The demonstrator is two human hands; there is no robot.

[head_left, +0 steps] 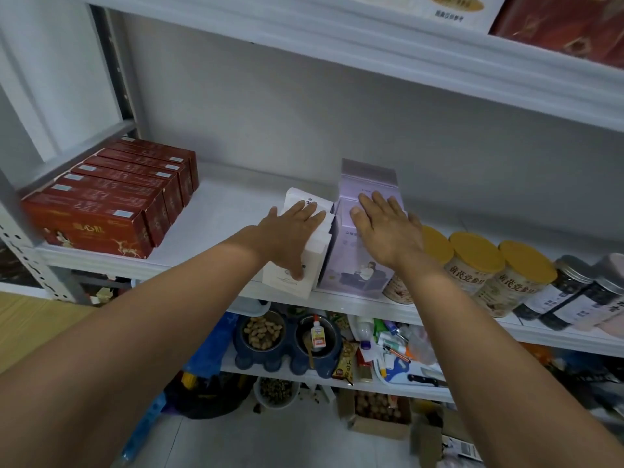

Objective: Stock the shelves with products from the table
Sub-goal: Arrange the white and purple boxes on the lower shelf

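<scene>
Head view, white shelf (pixel 229 204), grey wall (pixel 270 113)

Bare forearms (pixel 162 309) and hands (pixel 293 231) (pixel 385 231)

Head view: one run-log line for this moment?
place: middle shelf | left hand: flat on white boxes | right hand: flat on lilac box | neighbours: red boxes left, yellow-lid jars right

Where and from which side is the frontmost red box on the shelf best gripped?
Grip the frontmost red box probably at its free right end, coming from the front, with the thumb on the front face and the fingers over the top. The next red box stands flush behind it, and the shelf post crowds its left end.
</scene>
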